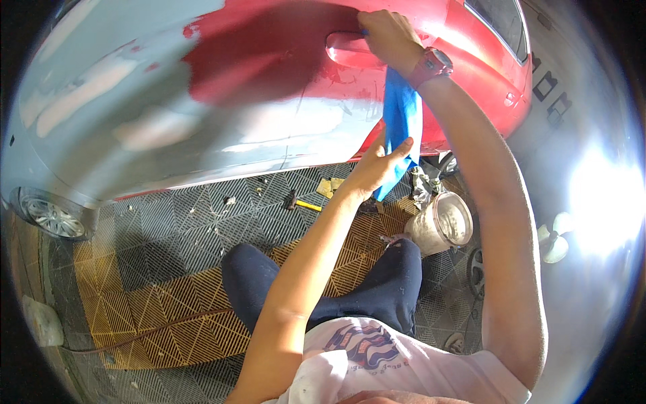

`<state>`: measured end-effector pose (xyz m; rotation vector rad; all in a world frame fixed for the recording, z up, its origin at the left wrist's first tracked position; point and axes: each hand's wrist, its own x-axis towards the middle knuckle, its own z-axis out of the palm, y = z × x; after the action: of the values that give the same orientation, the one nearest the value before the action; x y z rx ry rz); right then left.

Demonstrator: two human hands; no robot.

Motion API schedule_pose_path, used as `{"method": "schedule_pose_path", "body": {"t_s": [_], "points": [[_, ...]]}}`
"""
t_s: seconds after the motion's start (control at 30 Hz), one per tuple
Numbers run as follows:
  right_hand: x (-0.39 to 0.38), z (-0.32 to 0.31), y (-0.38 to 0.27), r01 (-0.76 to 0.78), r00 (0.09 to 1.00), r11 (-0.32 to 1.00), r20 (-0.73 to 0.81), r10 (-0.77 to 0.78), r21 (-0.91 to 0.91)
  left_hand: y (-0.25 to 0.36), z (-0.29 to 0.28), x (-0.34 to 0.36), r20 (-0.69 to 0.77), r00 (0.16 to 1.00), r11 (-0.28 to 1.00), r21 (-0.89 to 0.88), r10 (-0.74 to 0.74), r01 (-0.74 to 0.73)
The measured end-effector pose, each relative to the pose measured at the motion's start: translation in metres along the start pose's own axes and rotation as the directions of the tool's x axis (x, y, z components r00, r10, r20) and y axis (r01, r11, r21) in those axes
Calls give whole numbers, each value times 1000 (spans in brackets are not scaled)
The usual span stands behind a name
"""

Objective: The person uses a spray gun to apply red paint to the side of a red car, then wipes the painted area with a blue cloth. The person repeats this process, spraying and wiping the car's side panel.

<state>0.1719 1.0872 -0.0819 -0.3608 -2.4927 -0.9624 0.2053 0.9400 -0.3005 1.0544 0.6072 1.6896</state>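
Observation:
A long strip of blue sheet hangs along the side of a car painted partly red, partly grey with pale patches. My left hand is closed on the strip's lower part, its thumb lying across the blue. Higher up, my right hand has its fingers curled against the red panel, just beside the door handle. A bit of blue shows at those fingertips, and the strip's upper end passes behind that wrist, which wears a red watch.
Below the car's sill, a yellow-handled hammer lies on the grey and yellow grid floor. A whitish bucket stands right of my knees. A hose crosses the floor at left, near a pale container. Bright light glares at right.

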Motion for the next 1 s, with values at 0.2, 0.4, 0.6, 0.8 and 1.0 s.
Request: {"method": "schedule_pose_path", "body": {"t_s": [0.2,0.4,0.6,0.8,1.0], "points": [[30,9,-60,106,994,994,-16,-106,9,-3,-10,-7,-29,998,994,-98,46,-49],[26,7,-48,208,978,978,-26,-208,-10,5,-21,-14,-104,994,999,-44,-33,28],[10,-3,-5,250,965,966,63,-254,63,1,-18,1,-84,996,1000,6,13,-12],[-21,15,18,184,982,978,-66,-178,100,-5,-6,5,-76,996,999,8,-36,37],[-46,10,42,84,996,985,-34,-80,149,-6,-9,4,-67,996,997,52,-50,54]]}}
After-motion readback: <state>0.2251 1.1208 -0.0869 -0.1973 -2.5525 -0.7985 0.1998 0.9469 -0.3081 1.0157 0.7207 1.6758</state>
